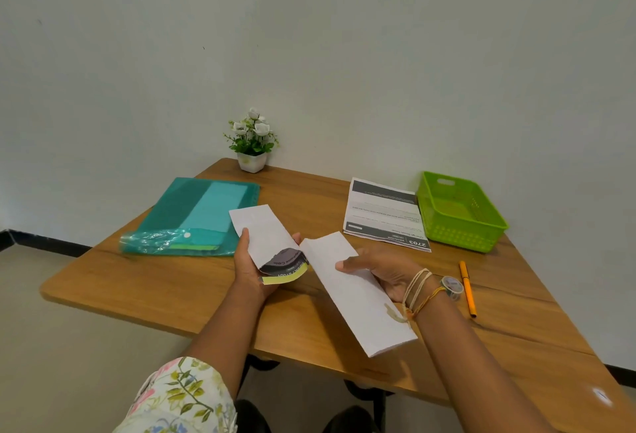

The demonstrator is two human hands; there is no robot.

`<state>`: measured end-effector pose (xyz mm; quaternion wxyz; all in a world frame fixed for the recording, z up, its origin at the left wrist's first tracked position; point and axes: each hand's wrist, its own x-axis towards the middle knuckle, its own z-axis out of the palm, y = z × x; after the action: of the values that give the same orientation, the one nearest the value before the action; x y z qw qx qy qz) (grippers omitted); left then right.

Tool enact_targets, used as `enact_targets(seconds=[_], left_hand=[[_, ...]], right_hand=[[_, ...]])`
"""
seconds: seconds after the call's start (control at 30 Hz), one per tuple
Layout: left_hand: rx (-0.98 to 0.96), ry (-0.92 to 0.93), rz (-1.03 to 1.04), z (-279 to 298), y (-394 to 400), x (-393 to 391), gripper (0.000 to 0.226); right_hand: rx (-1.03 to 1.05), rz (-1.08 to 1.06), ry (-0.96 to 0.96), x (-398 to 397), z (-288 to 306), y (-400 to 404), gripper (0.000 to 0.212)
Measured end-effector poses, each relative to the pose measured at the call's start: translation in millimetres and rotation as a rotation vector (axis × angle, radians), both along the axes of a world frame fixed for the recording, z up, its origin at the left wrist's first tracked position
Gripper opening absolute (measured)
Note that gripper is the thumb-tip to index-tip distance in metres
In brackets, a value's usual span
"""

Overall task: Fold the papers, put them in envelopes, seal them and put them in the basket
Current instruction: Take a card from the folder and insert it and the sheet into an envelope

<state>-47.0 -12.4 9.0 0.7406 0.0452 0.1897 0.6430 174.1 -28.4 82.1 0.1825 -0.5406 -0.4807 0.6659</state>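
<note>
Left hand (253, 271): grip closed around a folded paper (265, 240), printed end nearest the body; right hand (382, 272): grip clasping a long white envelope (358, 295), its near end angled toward 5 o'clock, its far end almost touching the paper, seemingly lined up for insertion. Basket (461, 212) waits at 2 o'clock on the counter (165, 281), a printed sheet (383, 214) just beside it. Also present: teal folder (192, 216) at 10 o'clock, potted flowers (253, 140) at 12, orange pen (467, 288) at 3; nothing lies between hands and basket.
</note>
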Motion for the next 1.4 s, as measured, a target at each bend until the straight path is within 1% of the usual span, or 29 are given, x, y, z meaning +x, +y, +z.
enact_targets(seconds=[0.1,0.2,0.23,0.27,0.37,0.4,0.47,0.57,0.7,0.8,0.93,1.03,1.1,1.17,1.2,1.23,1.3,1.4], left_hand=[[0.003,0.032,-0.025,-1.3,3.6,0.8,0.064],[-0.009,0.050,-0.053,-2.4,5.1,0.6,0.075],[-0.007,0.054,-0.055,-2.7,5.5,0.4,0.078],[-0.003,0.060,-0.058,-3.2,5.9,0.2,0.080],[-0.001,0.084,-0.066,-4.2,6.7,1.1,0.081],[-0.003,0.082,-0.065,-4.0,6.6,1.8,0.080],[0.004,0.083,-0.056,-3.7,7.1,1.8,0.079],[0.023,0.067,-0.054,-6.0,9.6,1.3,0.084],[0.052,0.045,-0.079,-11.2,13.3,-1.5,0.088],[0.054,0.042,-0.104,-10.9,13.2,-1.9,0.090],[0.052,0.038,-0.145,-7.6,8.7,1.5,0.089],[0.041,0.064,-0.173,-6.3,8.0,1.8,0.087],[0.022,0.064,-0.181,-5.9,8.5,1.4,0.085],[0.014,0.054,-0.176,-6.0,8.9,1.0,0.083],[0.011,0.052,-0.173,-5.9,9.0,0.9,0.083],[0.008,0.049,-0.169,-5.9,9.2,0.9,0.082],[0.006,0.037,-0.161,-5.8,9.7,0.8,0.080],[0.000,0.021,-0.146,-5.8,10.1,0.6,0.078]], right_hand=[[-0.026,0.129,-0.022,-3.8,7.1,-12.0,0.048],[-0.071,0.199,-0.053,-13.8,5.4,-23.1,0.020],[-0.081,0.195,-0.061,-18.1,3.3,-25.5,0.019],[-0.091,0.176,-0.061,-22.0,1.4,-27.2,0.024],[-0.148,0.066,-0.015,-31.3,-2.1,-28.5,0.051],[-0.168,0.029,0.006,-33.4,-2.6,-29.4,0.054],[-0.202,-0.019,0.056,-37.9,-3.6,-32.2,0.048],[-0.222,0.005,0.137,-43.6,-8.0,-34.8,0.035],[-0.228,0.035,0.178,-50.2,-8.2,-37.0,0.021],[-0.256,0.040,0.204,-51.0,-5.2,-36.5,0.016],[-0.234,0.004,0.130,-52.0,-2.7,-30.6,0.024],[-0.184,-0.084,0.057,-57.3,-7.1,-24.5,0.038],[-0.100,-0.155,0.014,-62.0,-11.9,-21.6,0.045],[0.001,-0.214,-0.029,-62.9,-16.7,-19.4,0.044],[0.005,-0.218,-0.022,-61.6,-17.3,-19.6,0.044],[-0.030,-0.193,0.001,-59.2,-17.2,-19.8,0.046],[-0.147,-0.057,0.020,-51.7,-10.9,-24.8,0.047],[-0.196,0.152,-0.031,-35.0,1.7,-33.5,0.029]])
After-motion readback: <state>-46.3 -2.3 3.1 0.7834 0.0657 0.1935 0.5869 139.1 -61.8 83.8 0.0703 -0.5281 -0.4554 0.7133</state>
